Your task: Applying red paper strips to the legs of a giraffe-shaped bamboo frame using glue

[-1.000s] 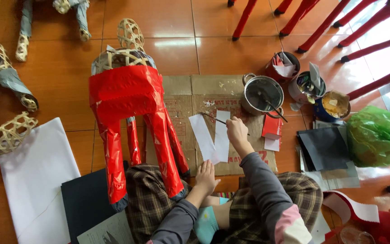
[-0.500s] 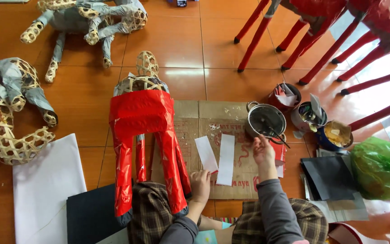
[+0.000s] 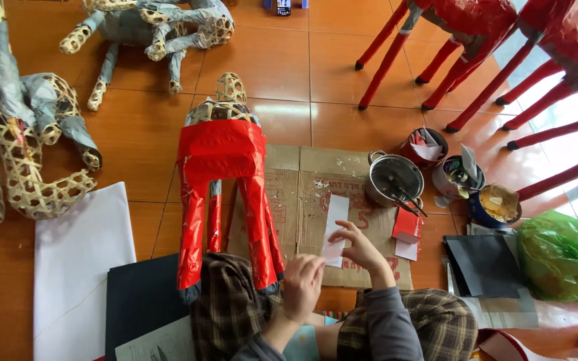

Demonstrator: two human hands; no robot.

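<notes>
A white paper strip (image 3: 335,217) is held over the brown cardboard sheet (image 3: 299,180) in front of my lap. My right hand (image 3: 361,246) grips its right edge with the fingers curled over it. My left hand (image 3: 302,282) is closed at the strip's lower end and appears to pinch it. Just left of my hands stands a bamboo animal frame wrapped in glossy red paper (image 3: 222,174), its legs reaching down to my checked trousers.
A metal pot with brushes (image 3: 394,179) stands right of the cardboard, with small cans (image 3: 459,175), red paper pieces (image 3: 408,226), black sheets (image 3: 483,264) and a green plastic bag (image 3: 560,254). White sheet (image 3: 81,261) lies left. Bare bamboo frames (image 3: 21,154) and red figures (image 3: 476,27) ring the tiled floor.
My right hand has come back from beside the pot to the paper strip. Two strips lay side by side before; only one shows now, held in both hands. The view has tilted up.
</notes>
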